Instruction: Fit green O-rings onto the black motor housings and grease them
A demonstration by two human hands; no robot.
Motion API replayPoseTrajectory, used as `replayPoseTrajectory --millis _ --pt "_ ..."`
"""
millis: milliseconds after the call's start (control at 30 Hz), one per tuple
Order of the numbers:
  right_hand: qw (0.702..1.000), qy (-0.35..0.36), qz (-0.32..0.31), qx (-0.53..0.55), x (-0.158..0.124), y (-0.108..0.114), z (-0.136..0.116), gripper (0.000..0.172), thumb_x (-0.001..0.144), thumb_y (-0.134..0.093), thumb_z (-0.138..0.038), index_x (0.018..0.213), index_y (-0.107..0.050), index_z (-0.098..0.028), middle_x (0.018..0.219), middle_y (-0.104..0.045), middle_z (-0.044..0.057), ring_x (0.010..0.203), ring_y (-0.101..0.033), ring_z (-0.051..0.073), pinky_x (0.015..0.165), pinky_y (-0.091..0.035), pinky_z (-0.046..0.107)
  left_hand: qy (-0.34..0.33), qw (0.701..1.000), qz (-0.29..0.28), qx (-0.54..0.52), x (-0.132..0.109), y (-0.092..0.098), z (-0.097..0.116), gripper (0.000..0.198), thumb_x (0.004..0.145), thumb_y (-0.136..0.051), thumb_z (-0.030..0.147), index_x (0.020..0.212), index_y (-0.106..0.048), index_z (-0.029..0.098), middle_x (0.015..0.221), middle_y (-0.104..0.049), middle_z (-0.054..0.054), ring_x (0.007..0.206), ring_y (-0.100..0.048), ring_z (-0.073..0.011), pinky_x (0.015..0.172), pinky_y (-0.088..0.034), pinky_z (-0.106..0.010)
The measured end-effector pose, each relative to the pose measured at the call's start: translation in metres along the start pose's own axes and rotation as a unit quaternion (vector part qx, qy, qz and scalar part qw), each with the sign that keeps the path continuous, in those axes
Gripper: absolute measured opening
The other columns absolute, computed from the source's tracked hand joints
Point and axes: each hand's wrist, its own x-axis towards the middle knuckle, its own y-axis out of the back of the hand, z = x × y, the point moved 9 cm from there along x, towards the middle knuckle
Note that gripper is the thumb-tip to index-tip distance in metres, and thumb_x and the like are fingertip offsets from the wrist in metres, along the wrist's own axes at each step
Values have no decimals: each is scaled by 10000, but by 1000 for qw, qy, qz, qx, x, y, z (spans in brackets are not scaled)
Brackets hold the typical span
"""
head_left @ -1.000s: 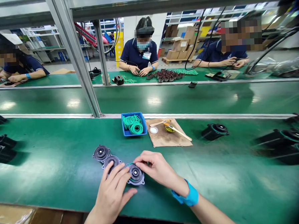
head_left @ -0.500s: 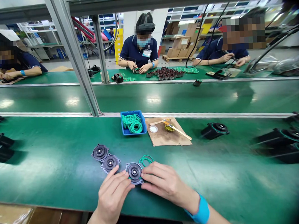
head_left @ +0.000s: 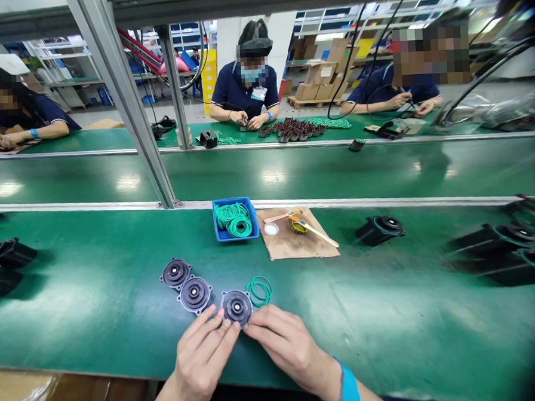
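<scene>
A round dark cover (head_left: 237, 307) with a grey rim and small screw tabs lies on the green bench in front of me. My left hand (head_left: 201, 353) has its fingertips on the lower left of its rim. From the lower right, my right hand (head_left: 288, 346) pinches the same rim. Some green rubber O-rings (head_left: 260, 291) lie just behind the cover, on its right. Two more such covers, one (head_left: 194, 292) nearer and one (head_left: 175, 272) farther, rest touching each other to the left. Whether a ring sits in the held cover's groove is hard to see.
Behind stands a blue bin (head_left: 236, 237) of green O-rings. Beside it, brushes (head_left: 318, 231) and a yellow cup (head_left: 298, 226) lie on cardboard (head_left: 283, 250). Black housings (head_left: 379, 230) stand right and left. A metal post (head_left: 128, 106) rises ahead; co-workers sit across the belt.
My right hand's fingers have slid down along the cover's rim, toward its lower edge. My left fingertips have also shifted to the lower rim. The view has moved slightly.
</scene>
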Motion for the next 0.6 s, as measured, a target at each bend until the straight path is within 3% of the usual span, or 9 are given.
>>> replayPoseTrajectory --millis 133,167,233,300,367,400,433,500,600 --pt "989 -111 43 85 -4 0 19 190 820 -631 -62 964 -572 -172 902 -583 40 852 -554 105 745 -501 219 -13 1000 -2 22 -2 -2 3 219 910 -510 34 1062 -663 66 992 -688 -87 1119 -603 -230 986 -491 -417" --pt "984 -149 44 84 -6 -3 26 247 788 -696 -124 987 -559 -176 979 -575 56 917 -563 121 774 -516 224 -13 1000 -2 22 -1 -2 3 214 907 -518 34 1052 -668 80 989 -689 -76 1118 -602 -225 984 -485 -414" --pt "980 -193 22 46 -9 -13 33 519 728 -781 -258 1164 -510 -179 1173 -529 108 1088 -539 177 877 -531 278 -6 1000 2 4 3 1 -1 209 879 -552 10 1021 -672 104 968 -689 -55 1089 -612 -194 1001 -463 -409" --pt "982 -189 -14 9 -8 -24 32 753 734 -779 -321 1362 -386 -184 1280 -484 132 1183 -497 205 965 -510 327 4 1000 4 -10 11 8 -11 232 839 -597 -5 1010 -668 136 966 -683 -49 1061 -613 -168 1031 -422 -426" --pt "983 -179 -32 4 -6 -26 30 766 772 -748 -335 1409 -347 -197 1258 -509 113 1172 -508 193 995 -494 325 17 999 -33 25 18 12 -27 319 828 -637 67 1129 -644 172 1121 -649 -89 1159 -562 -215 1066 -346 -506" --pt "983 -181 -25 7 -6 -20 32 734 779 -741 -349 1395 -370 -200 1238 -522 103 1152 -523 184 985 -497 308 26 995 -79 63 21 11 -37 419 834 -648 151 1248 -594 183 1273 -579 -122 1263 -484 -272 1084 -276 -574" --pt "981 -192 -10 7 -7 -10 36 687 786 -732 -362 1368 -405 -201 1229 -530 97 1138 -536 177 968 -503 290 26 985 -138 104 21 7 -47 546 839 -636 234 1366 -508 169 1409 -468 -146 1354 -375 -330 1094 -200 -621" --pt "972 -228 47 -16 -16 26 50 561 813 -697 -368 1297 -472 -194 1191 -557 87 1088 -567 161 920 -515 263 12 959 -230 165 18 1 -66 677 858 -574 319 1477 -367 140 1514 -328 -130 1422 -239 -362 1110 -61 -647" --pt "930 -315 152 -116 -53 103 89 466 835 -647 -401 1214 -542 -151 1121 -599 109 961 -610 160 775 -532 242 -21 946 -262 188 12 1 -79 608 874 -442 151 1476 -353 144 1476 -406 -81 1408 -299 -291 1138 18 -604"
